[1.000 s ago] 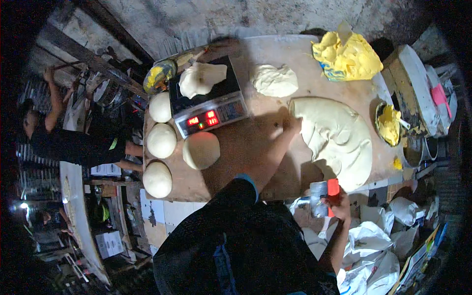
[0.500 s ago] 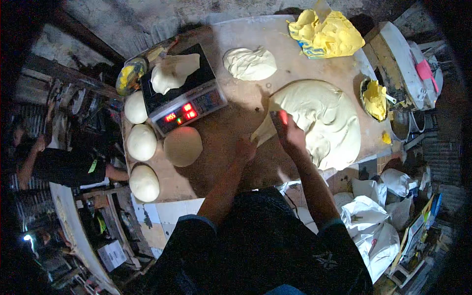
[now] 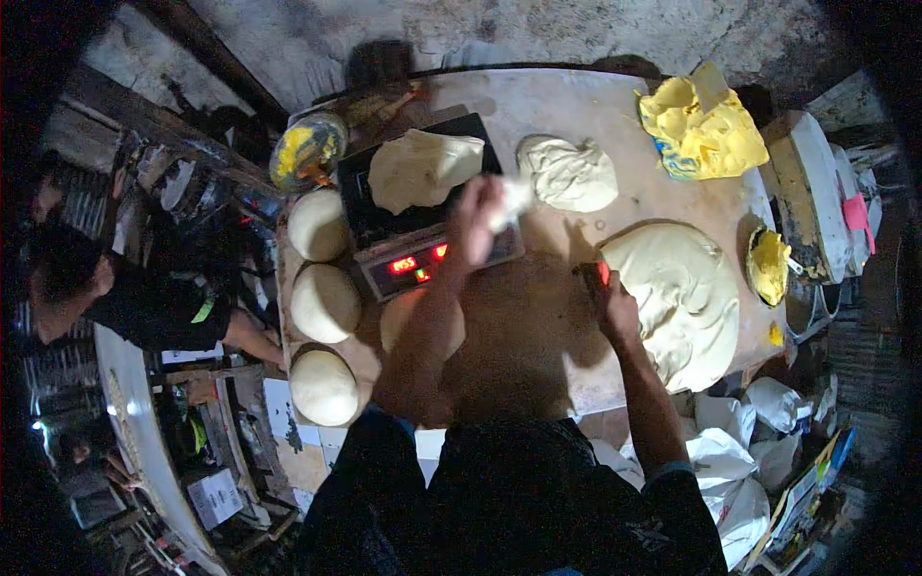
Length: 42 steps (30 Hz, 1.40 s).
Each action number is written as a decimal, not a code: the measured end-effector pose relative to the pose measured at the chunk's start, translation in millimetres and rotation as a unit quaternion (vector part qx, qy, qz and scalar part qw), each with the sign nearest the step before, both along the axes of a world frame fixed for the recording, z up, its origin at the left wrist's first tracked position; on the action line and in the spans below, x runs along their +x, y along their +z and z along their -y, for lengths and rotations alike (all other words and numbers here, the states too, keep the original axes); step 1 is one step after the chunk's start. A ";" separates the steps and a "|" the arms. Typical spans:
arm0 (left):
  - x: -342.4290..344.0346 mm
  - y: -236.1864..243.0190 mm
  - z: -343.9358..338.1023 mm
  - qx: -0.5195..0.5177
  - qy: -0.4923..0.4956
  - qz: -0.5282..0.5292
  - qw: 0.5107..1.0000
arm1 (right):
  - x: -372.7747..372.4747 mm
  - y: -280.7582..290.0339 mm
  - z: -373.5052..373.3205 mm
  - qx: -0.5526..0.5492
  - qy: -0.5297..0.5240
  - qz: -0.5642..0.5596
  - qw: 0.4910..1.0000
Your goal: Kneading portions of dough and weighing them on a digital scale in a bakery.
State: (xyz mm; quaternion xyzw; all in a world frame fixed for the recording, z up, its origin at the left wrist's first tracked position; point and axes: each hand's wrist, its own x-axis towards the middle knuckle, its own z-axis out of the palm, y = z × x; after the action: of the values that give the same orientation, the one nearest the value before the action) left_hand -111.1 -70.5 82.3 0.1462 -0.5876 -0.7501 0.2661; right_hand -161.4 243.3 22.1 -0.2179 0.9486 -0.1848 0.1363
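Note:
My left hand point(image 3: 475, 223), smeared by motion, is over the front right edge of the digital scale point(image 3: 429, 197) with a small piece of dough point(image 3: 514, 200) at its fingers. A larger slab of dough point(image 3: 423, 171) lies on the scale's dark plate, above glowing red digits. My right hand point(image 3: 619, 309) is closed on a dough cutter point(image 3: 594, 278), dark with a red part, mostly hidden by the fingers. It sits at the left edge of the big dough mass point(image 3: 684, 307). A flatter dough heap point(image 3: 569, 175) lies farther back.
Dough balls point(image 3: 325, 302) line the table's left edge; another round point(image 3: 423, 322) is partly behind my left forearm. Yellow fat point(image 3: 706, 120) stands at the back right, with a bowl of it point(image 3: 768, 267) at the right edge. A co-worker point(image 3: 163, 312) is at the left.
My left hand has moved from beside the big dough up and left to the scale, carrying a dough piece torn free. My right hand stays near the dough's left edge. The view has shifted.

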 end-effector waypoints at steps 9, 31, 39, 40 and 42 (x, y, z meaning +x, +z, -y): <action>76.8 -12.0 66.1 -0.360 0.227 0.165 0.890 | 76.6 11.9 -94.8 -0.253 -0.206 0.056 0.943; 16.1 -158.2 -248.7 -0.316 0.010 0.261 0.912 | 11.4 -18.8 -145.6 -0.471 -0.328 0.342 0.744; 78.5 -150.0 -143.9 -0.247 -0.006 0.186 0.951 | 3.1 55.2 -72.3 -0.162 0.006 0.050 0.986; 84.5 -147.5 -126.5 -0.252 0.018 0.157 0.955 | 9.8 54.7 -68.0 -0.168 0.020 -0.045 0.985; 109.2 -146.1 -36.6 -0.250 0.089 0.255 0.930 | 16.8 37.3 -52.1 -0.178 -0.103 0.075 0.976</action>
State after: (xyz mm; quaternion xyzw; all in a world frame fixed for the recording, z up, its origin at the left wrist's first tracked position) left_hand -1.9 -33.9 -63.7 0.3130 -0.7885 -0.4898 0.2008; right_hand -144.6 295.4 59.4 -0.1250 0.9049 -0.3795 0.1468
